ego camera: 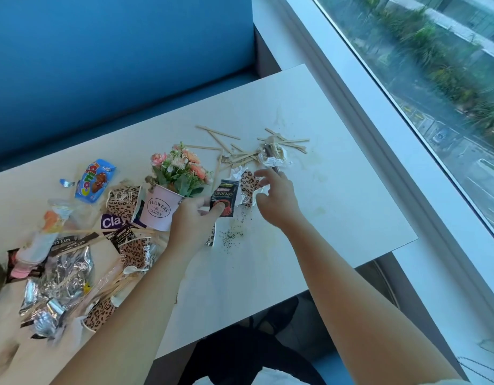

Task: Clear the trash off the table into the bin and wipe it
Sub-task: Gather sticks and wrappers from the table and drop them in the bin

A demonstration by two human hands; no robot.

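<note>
The left hand (pixel 193 218) pinches a black sachet (pixel 223 201) beside the flower pot (pixel 159 209). The right hand (pixel 273 195), fingers loose and spread, hovers over a leopard scrap (pixel 248 183) on the desk (pixel 337 195). Crumpled paper (pixel 273 159) and sticks (pixel 240 157) lie just beyond, nearest that hand.

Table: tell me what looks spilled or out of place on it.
Dark grains lie spilled beside the left hand, which pinches a black sachet. Wooden sticks lie scattered, and brownish stains mark the table.
</note>
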